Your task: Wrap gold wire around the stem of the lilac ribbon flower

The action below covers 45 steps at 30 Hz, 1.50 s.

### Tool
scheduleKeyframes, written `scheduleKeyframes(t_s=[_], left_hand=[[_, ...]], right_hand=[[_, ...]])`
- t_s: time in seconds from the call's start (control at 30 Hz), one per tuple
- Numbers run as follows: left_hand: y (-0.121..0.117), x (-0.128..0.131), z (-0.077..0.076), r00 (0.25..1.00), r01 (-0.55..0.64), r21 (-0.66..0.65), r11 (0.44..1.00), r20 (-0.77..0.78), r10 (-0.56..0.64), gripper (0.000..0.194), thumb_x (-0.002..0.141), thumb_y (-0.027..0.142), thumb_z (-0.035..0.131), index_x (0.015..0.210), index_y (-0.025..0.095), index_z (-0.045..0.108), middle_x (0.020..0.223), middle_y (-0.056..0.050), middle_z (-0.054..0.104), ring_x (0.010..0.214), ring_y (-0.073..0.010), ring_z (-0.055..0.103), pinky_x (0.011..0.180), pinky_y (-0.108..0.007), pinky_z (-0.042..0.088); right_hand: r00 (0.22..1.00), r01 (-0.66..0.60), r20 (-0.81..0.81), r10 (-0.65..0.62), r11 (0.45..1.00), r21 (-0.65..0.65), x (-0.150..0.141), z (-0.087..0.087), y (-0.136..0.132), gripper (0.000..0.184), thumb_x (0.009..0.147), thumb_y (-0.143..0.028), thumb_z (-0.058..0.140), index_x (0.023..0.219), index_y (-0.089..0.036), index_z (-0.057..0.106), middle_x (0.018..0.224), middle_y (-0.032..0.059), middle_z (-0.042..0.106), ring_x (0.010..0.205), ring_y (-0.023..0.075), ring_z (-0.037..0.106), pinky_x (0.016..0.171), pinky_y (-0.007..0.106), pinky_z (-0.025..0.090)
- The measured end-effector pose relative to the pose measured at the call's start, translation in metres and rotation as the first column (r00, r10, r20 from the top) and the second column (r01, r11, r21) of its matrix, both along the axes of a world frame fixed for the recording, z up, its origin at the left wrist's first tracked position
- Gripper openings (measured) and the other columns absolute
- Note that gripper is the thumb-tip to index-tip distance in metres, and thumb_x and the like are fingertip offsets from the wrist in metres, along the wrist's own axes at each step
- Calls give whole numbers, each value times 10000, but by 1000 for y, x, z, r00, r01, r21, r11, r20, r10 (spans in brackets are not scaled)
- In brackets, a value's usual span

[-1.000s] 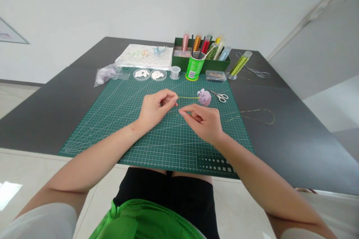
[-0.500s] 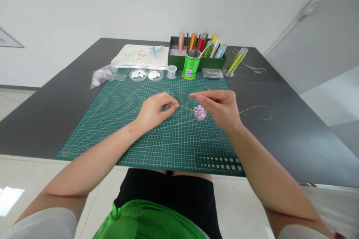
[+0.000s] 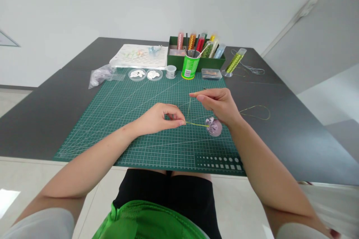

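My left hand [image 3: 161, 118] rests on the green cutting mat [image 3: 126, 119], its thumb and fingers pinched on a thin yellow-green wire [image 3: 196, 124]. That wire runs right to a small purple flower [image 3: 214, 127] lying on the mat. My right hand [image 3: 220, 104] hovers just above the flower, fingertips pinched on a second strand of wire that rises from near the left hand's pinch. A loose loop of the same wire [image 3: 256, 112] trails off to the right onto the dark table.
At the mat's far edge stand a green can of tools [image 3: 189, 67], a green box of bead tubes [image 3: 196, 54], a small clear jar [image 3: 170, 71], two round dishes [image 3: 145, 74], a clear case [image 3: 211, 73], a white board [image 3: 138, 56], a plastic bag [image 3: 101, 75] and one upright tube [image 3: 234, 62].
The purple flower has moved toward me and to the right across the mat. My left hand slid nearer and right with the wire. My right hand rose from the mat to pinch a strand above the flower.
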<state>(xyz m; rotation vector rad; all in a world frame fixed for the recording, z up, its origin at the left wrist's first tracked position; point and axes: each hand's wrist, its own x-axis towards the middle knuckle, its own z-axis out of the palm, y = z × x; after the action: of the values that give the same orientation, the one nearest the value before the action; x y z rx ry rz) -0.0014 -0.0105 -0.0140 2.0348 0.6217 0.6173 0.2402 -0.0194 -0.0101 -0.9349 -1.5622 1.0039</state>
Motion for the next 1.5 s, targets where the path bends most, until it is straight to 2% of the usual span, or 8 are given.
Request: scheduleKeyframes(t_s=[0.2, 0.4, 0.6, 0.77, 0.87, 1.1, 1.23, 1.5], left_hand=[[-1, -1, 3, 994, 97, -82, 992, 64, -92, 136, 914, 308, 759, 863, 188, 795, 827, -40, 776, 762, -150, 694, 722, -275, 538], [-4, -2, 2, 967, -88, 9, 996, 241, 84, 182, 911, 369, 778, 829, 206, 777, 790, -34, 745, 707, -145, 671, 691, -286, 553], [-1, -4, 1, 908, -286, 85, 955, 341, 242, 227, 911, 410, 781, 817, 204, 765, 778, -27, 731, 699, -137, 645, 694, -278, 552], [2, -5, 0, 875, -410, 184, 894, 356, 328, 207, 927, 374, 748, 809, 204, 753, 798, -24, 739, 708, -137, 633, 691, -276, 536], [2, -5, -1, 864, -464, 245, 851, 338, 374, 178, 937, 331, 717, 816, 203, 746, 811, -20, 752, 718, -141, 637, 700, -282, 531], [3, -4, -2, 843, -532, 333, 779, 292, 451, 143, 931, 259, 677, 808, 211, 731, 775, 1, 733, 747, -153, 648, 760, -302, 539], [6, -1, -8, 835, -530, 238, 814, 313, 452, 131, 911, 270, 690, 807, 206, 735, 779, -4, 737, 749, -150, 656, 761, -299, 543], [7, 9, -18, 806, -395, -218, 892, 384, 451, 224, 826, 405, 802, 788, 197, 728, 704, 3, 684, 621, -116, 561, 605, -259, 490]], right_hand=[[996, -47, 69, 47, 999, -7, 0, -4, 2, 199, 872, -420, 798, 956, -267, 893, 822, 50, 826, 759, 173, 722, 605, 287, 541], [978, -25, 207, 17, 999, 38, -4, -18, 7, 209, 885, -440, 790, 969, -278, 892, 984, 66, 858, 868, 209, 759, 763, 350, 599], [955, -70, 290, 58, 997, 31, -8, -23, 4, 301, 926, -461, 750, 1050, -222, 886, 604, 1, 672, 556, 117, 501, 513, 260, 361], [926, -134, 355, 131, 991, -17, -8, -15, -2, 318, 939, -419, 727, 1071, -174, 881, 505, -56, 446, 497, 77, 269, 481, 265, 177], [910, -194, 362, 202, 979, -58, -8, -12, -5, 327, 948, -423, 717, 1074, -169, 879, 482, -74, 357, 488, 79, 226, 474, 271, 153], [898, -274, 331, 290, 957, -94, -15, -9, -11, 304, 959, -425, 715, 1020, -176, 877, 490, -64, 421, 483, 76, 231, 453, 258, 154], [898, -247, 355, 261, 965, -84, -21, -12, -13, 289, 959, -410, 709, 1025, -181, 874, 494, -72, 393, 486, 77, 249, 471, 259, 175], [906, -197, 363, 218, 976, -93, -31, -23, -13, 321, 963, -403, 663, 1062, -179, 871, 531, -52, 464, 522, 87, 305, 498, 256, 206]])
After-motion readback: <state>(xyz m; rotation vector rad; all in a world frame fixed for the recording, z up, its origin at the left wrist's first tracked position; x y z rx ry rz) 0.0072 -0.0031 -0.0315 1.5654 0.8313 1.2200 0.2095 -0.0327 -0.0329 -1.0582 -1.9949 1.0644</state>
